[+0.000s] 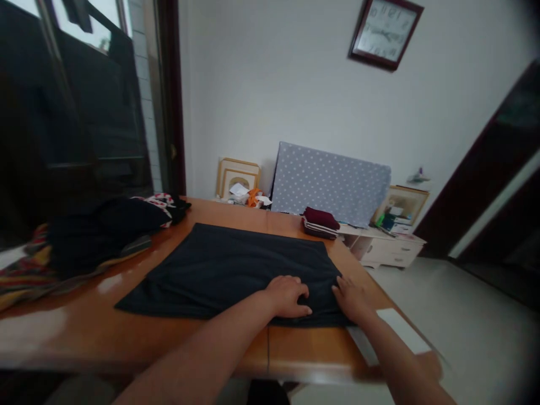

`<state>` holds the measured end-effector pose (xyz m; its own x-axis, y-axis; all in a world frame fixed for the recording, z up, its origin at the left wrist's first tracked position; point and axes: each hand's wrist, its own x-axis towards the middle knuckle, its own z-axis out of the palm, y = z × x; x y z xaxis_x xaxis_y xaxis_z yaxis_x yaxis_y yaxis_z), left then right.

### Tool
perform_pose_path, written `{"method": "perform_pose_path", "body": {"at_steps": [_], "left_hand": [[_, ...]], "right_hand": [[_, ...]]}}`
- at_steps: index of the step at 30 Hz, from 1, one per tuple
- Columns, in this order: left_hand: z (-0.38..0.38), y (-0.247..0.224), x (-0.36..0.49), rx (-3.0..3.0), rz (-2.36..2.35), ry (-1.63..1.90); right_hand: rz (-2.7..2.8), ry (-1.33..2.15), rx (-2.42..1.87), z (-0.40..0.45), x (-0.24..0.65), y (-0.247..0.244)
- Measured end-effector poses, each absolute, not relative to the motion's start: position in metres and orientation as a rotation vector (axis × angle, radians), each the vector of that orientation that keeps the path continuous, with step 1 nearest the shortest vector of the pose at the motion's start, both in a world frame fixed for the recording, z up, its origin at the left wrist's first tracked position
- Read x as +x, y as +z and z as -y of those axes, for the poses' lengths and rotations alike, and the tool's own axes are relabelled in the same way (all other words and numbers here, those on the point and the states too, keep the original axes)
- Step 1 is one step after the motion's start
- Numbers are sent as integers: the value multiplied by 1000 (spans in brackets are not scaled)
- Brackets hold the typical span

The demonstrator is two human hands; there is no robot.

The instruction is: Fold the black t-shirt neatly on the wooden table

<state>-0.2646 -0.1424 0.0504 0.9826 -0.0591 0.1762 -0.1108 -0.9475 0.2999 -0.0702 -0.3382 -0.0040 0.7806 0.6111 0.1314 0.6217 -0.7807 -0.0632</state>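
Observation:
A dark navy garment lies spread on the wooden table, with soft wrinkles across it. Its exact kind does not show. My left hand rests on the cloth near its front right part, thumb apart from the fingers. At the garment's right edge is my right hand, its fingers laid over the edge and nothing visibly lifted. Partly behind my right forearm, a white sheet-like thing lies at the table's right front corner.
A heap of mixed clothes covers the table's left side. Folded clothes are stacked at the far right edge. Beyond stand a low white cabinet, a dotted grey cloth cover and framed pictures. A clock hangs above.

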Motion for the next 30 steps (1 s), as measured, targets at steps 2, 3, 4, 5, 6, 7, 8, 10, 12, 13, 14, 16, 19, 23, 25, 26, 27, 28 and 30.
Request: {"method": "perform_pose_path", "body": {"at_steps": [2,3,4,5,6,7,8,10,12,13,14,16,19,23,25,26,27,28,30], "left_hand": [[142,52,-272,2769,112,210],[140,52,-278,2723,107,207],[136,53,-285,2676,94,222],[130,53,-293,2635,68,253],[122,53,-302,2610,25,297],[112,53,-313,2603,-31,350],[100,53,-326,2615,-107,406],[71,53,-353,2678,-253,486],[39,51,-383,2733,-461,525],[24,49,-398,2749,-591,526],[10,46,-412,2763,-705,497],[-11,39,-440,2805,-839,345],[-29,30,-471,2850,-872,97],[-34,26,-487,2884,-846,32],[-35,27,-485,2884,-854,17],[-35,27,-483,2879,-863,18],[-34,28,-480,2874,-865,30],[-33,28,-478,2871,-860,57],[-30,28,-473,2869,-833,119]], "right_hand": [[1029,-212,-2841,334,-67,-7],[1069,-224,-2816,332,-66,-9],[1102,-233,-2795,331,-66,-12],[1127,-237,-2780,332,-66,-16],[1141,-240,-2773,334,-67,-21],[1141,-244,-2773,337,-68,-25],[1130,-250,-2779,341,-70,-30],[1079,-277,-2803,352,-74,-37],[1025,-312,-2824,360,-77,-41],[1006,-324,-2832,363,-79,-42],[993,-329,-2840,365,-81,-42],[979,-318,-2856,366,-83,-41],[964,-277,-2886,365,-86,-36],[955,-230,-2915,366,-91,-26],[941,-208,-2925,366,-96,-19],[931,-204,-2929,365,-98,-16],[924,-208,-2929,363,-101,-12],[924,-221,-2924,362,-104,-9],[952,-263,-2902,360,-110,-5]]}}
